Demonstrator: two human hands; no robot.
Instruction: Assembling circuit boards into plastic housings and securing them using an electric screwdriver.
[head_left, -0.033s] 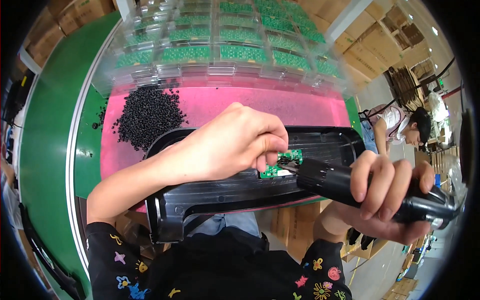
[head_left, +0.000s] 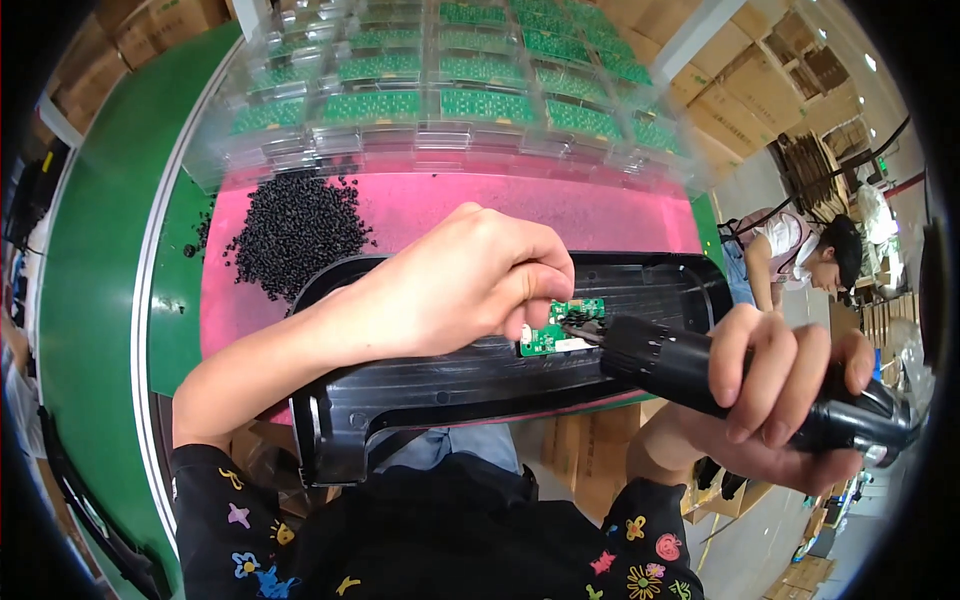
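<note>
A: What's changing at my hands?

B: Your right hand [head_left: 768,375] is gripping the electric screwdriver [head_left: 660,360]; since the previous picture, you're easing it slightly toward three o'clock. Taking the green board [head_left: 545,342] as the clock's centre, your left hand [head_left: 475,285] is coming in from nine to ten, curling its fingers at the board; I'm not able to tell whether they're pinching anything.

A: What's that meaning for the work?

B: Probably you're making a small repositioning, since the tip is staying over the board.

A: And the counts?

B: You're using two hands, one screwdriver and one green board, which is sitting within one black casing [head_left: 460,385] over one pink mat [head_left: 600,215]. At ten, one pile of small black pieces [head_left: 300,230] is spreading, too many for counting. Around eleven, stacked clear trays [head_left: 385,138] are holding many circuit boards [head_left: 485,106], overlapping beyond a sure count.
</note>
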